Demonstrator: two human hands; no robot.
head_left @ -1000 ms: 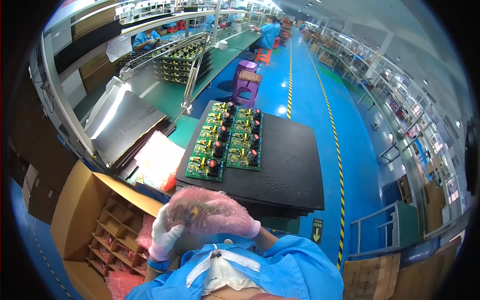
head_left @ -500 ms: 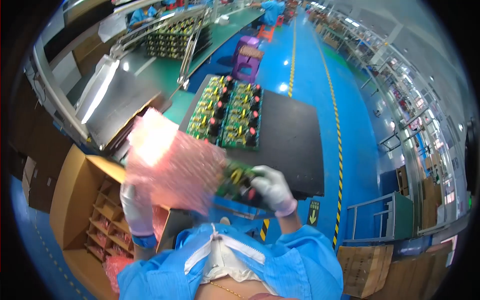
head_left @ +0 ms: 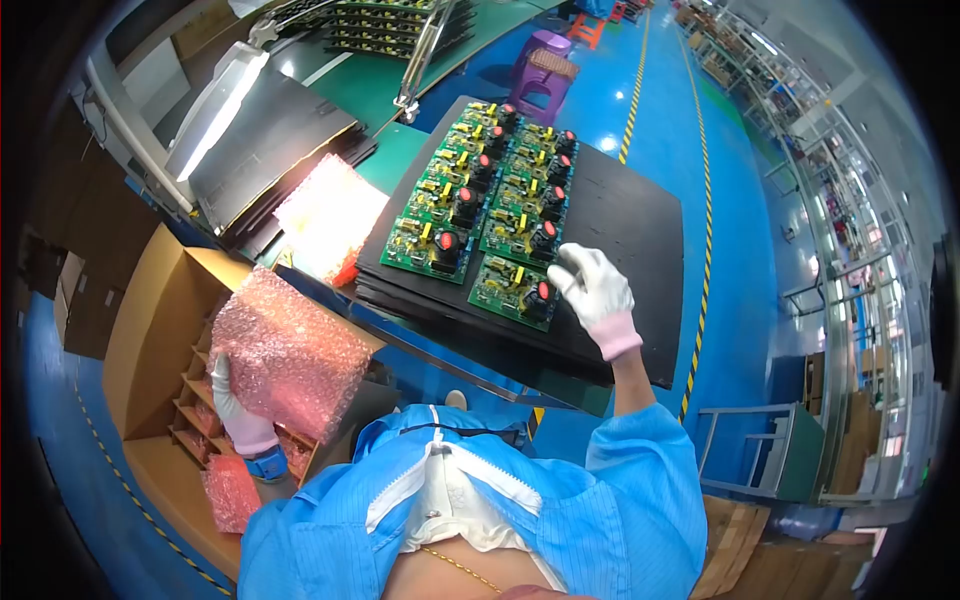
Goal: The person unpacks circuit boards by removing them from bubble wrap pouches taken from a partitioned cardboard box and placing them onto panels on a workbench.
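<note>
R hand, in a white glove w/ pink cuff, rests fingers-down on the stack of black foam sheets, touching the right edge of the nearest green circuit board w/ a red-capped part; fingers are loosely curled, not closed around anything. That board lies flat at the front of the stack, just beside a bigger group of same-type green boards laid in two rows running away from the person. L hand, also gloved, is closed on the lower edge of a pink bubble-wrap bag, held up over the brown cardboard box w/ cardboard dividers at lower left; hand and bag are well apart from the boards. Most of the L hand's fingers are hidden behind the bag, and can't tell if anything's inside it, the wrap is too cloudy. More pink bubble wrap sits in the box cells, partly covered by the blue sleeve. A loose pile of pink bubble bags lies on the green counter betw. the black stack and a second pile of dark sheets, glare washing out its detail. Lens edge cuts off the far counter and upper board trays; a purple stool stands on the blue floor beyond
</note>
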